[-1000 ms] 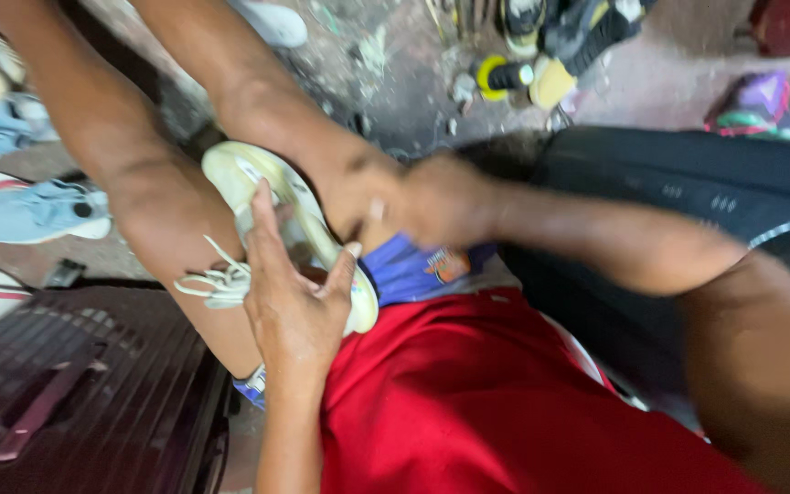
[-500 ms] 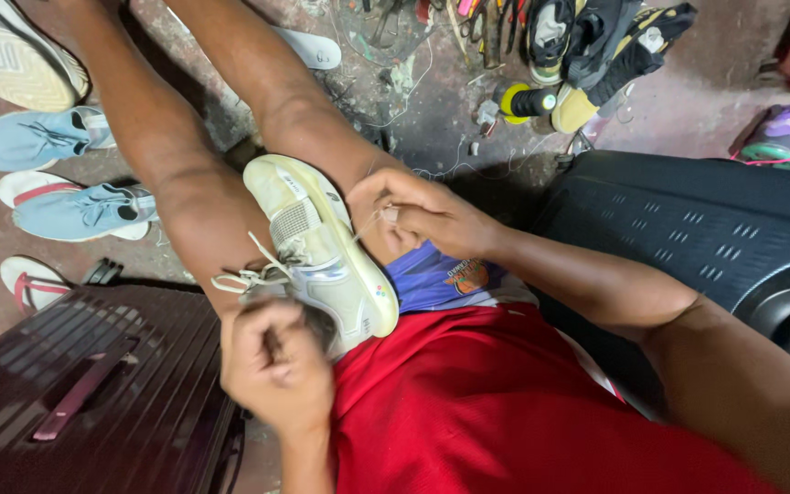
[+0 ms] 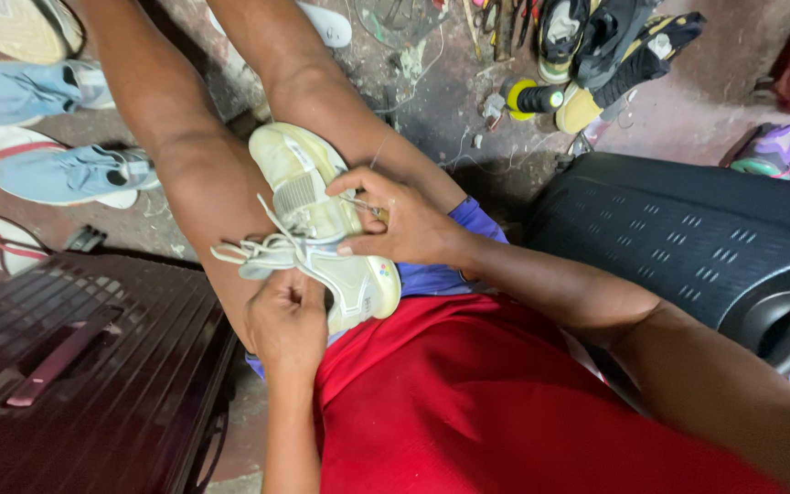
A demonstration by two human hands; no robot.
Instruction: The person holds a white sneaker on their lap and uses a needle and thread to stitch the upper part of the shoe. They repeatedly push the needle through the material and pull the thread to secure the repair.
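A pale cream sneaker with loose white laces lies sole-outward between my knees, resting on my lap. My left hand is closed on the shoe's heel end from below, steadying it. My right hand sits on the shoe's side, fingers pinched on a thin needle or thread at the edge of the sole. My red shirt fills the lower middle of the view.
A dark maroon suitcase lies at lower left and a black hard case at right. Light blue sneakers and a sandal sit at left. Tools, a yellow spool and dark shoes litter the floor ahead.
My left hand has closed from spread fingers into a grip on the heel. The right hand shifted down onto the shoe's side, and the shoe turned slightly.
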